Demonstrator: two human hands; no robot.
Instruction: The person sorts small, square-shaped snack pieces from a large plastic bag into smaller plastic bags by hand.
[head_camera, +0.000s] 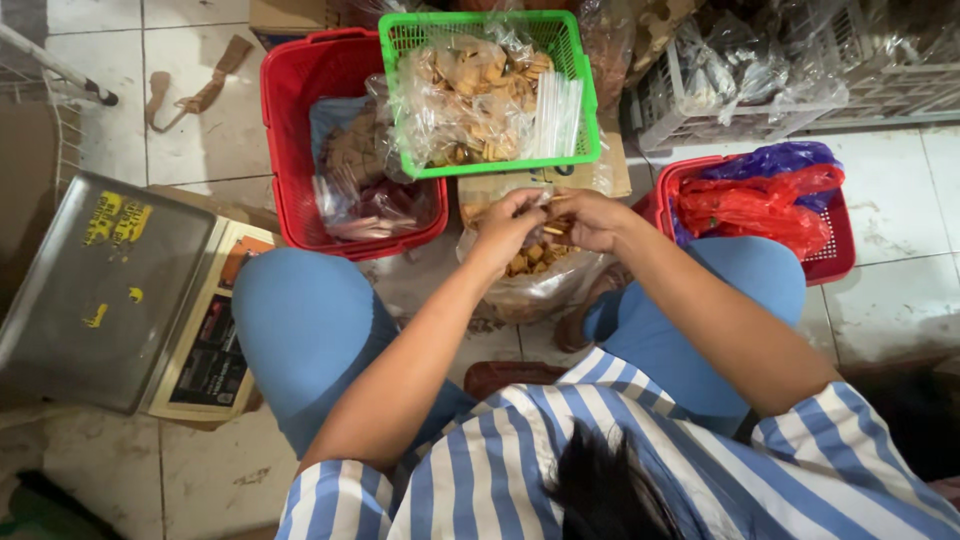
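Note:
A clear plastic bag of small golden-brown snack pieces (540, 275) sits on the floor between my knees. My left hand (508, 228) and my right hand (590, 218) meet above its mouth, fingers pinched on the top of the bag and a few snack pieces. Just beyond my hands stands a green basket (585, 95) holding a larger clear bag of the same snacks (470, 95) and a stack of small clear bags (558, 115).
A red basket (290, 140) with dark packed snacks stands at left of the green one. Another red basket (835, 250) with red and purple plastic bags is at right. A flat metal scale (95, 290) lies at left. White crates (800, 100) line the back right.

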